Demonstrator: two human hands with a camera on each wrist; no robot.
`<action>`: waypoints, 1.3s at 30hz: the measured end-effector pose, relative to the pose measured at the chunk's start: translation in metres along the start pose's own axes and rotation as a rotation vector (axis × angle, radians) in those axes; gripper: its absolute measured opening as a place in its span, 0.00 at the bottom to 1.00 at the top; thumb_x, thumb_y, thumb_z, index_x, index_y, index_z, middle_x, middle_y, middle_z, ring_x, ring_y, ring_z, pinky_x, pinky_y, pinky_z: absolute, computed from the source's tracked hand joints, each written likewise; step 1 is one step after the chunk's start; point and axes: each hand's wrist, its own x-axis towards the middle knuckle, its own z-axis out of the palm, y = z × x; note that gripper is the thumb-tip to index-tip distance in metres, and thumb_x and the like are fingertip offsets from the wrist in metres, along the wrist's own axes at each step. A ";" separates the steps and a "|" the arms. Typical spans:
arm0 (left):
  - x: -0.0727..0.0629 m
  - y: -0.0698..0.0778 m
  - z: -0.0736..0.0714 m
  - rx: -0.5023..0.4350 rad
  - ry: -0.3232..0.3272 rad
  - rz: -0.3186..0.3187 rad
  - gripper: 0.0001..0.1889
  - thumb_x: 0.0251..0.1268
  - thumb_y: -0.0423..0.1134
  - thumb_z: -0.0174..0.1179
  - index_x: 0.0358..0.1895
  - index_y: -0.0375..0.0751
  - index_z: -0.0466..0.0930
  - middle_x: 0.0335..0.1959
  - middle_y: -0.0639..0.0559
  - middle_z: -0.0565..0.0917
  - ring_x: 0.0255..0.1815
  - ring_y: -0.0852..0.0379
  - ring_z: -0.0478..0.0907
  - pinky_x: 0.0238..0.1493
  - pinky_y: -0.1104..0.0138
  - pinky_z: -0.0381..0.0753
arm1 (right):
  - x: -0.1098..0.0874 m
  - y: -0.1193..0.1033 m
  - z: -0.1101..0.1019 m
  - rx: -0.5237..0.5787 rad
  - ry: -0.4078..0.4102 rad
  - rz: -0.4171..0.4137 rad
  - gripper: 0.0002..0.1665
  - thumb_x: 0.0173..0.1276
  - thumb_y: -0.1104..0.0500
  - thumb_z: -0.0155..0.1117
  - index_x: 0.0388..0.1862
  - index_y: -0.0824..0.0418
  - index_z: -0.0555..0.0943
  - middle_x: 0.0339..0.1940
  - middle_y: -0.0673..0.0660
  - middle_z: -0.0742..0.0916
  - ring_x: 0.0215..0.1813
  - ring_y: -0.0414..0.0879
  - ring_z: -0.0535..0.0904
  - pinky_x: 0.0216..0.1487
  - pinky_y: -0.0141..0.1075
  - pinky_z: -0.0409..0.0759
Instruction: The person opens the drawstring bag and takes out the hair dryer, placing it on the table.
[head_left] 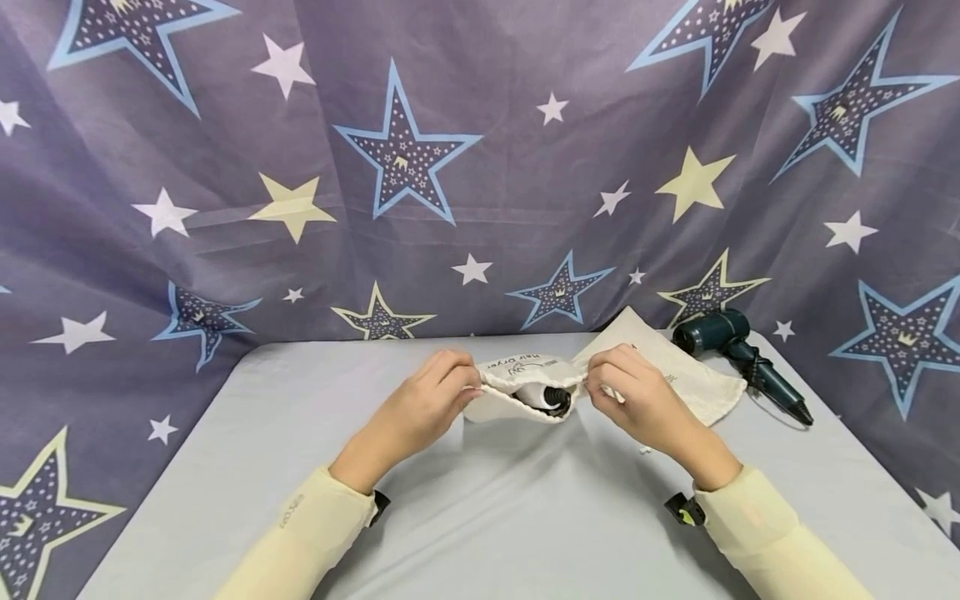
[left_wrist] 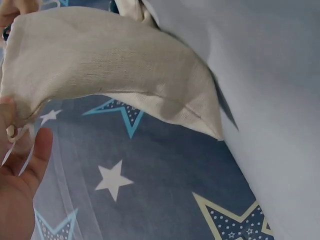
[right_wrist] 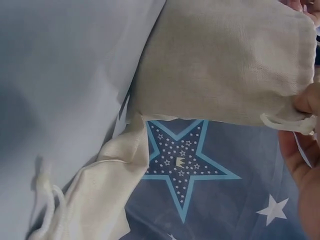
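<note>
A cream drawstring pouch printed "Hair Dryer" stands mid-table with its mouth parted toward me. Inside it show a white rounded object and a black ribbed cord end; the rest is hidden by the cloth. My left hand pinches the left corner of the mouth, where a drawstring loops out in the left wrist view. At the opposite corner my right hand pinches the rim beside a white drawstring. The pouch's plain side fills the upper part of the left wrist view.
Behind my right hand lies a second cream pouch, flat, its drawstring trailing. A dark green hair dryer rests partly on it at the table's right. The grey tablecloth reaches a star-patterned curtain at the back.
</note>
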 end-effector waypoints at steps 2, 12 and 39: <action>0.000 0.001 0.002 -0.005 0.003 0.006 0.03 0.73 0.33 0.60 0.44 0.37 0.78 0.48 0.45 0.78 0.50 0.49 0.77 0.55 0.64 0.80 | -0.001 0.000 0.001 0.014 0.008 0.010 0.07 0.62 0.71 0.59 0.31 0.60 0.78 0.39 0.54 0.84 0.39 0.47 0.75 0.43 0.34 0.70; -0.001 -0.002 -0.003 -0.050 0.024 0.063 0.09 0.59 0.25 0.56 0.36 0.43 0.78 0.38 0.49 0.72 0.40 0.54 0.71 0.38 0.67 0.76 | -0.002 0.005 -0.003 0.015 0.010 0.006 0.07 0.59 0.70 0.57 0.32 0.61 0.79 0.39 0.53 0.83 0.39 0.47 0.75 0.45 0.33 0.71; 0.001 -0.004 -0.006 -0.047 0.030 0.079 0.11 0.52 0.23 0.48 0.33 0.43 0.73 0.35 0.49 0.69 0.36 0.53 0.67 0.37 0.65 0.71 | 0.000 0.002 -0.002 -0.057 -0.021 -0.040 0.09 0.54 0.70 0.50 0.29 0.61 0.76 0.36 0.50 0.81 0.37 0.47 0.72 0.42 0.33 0.68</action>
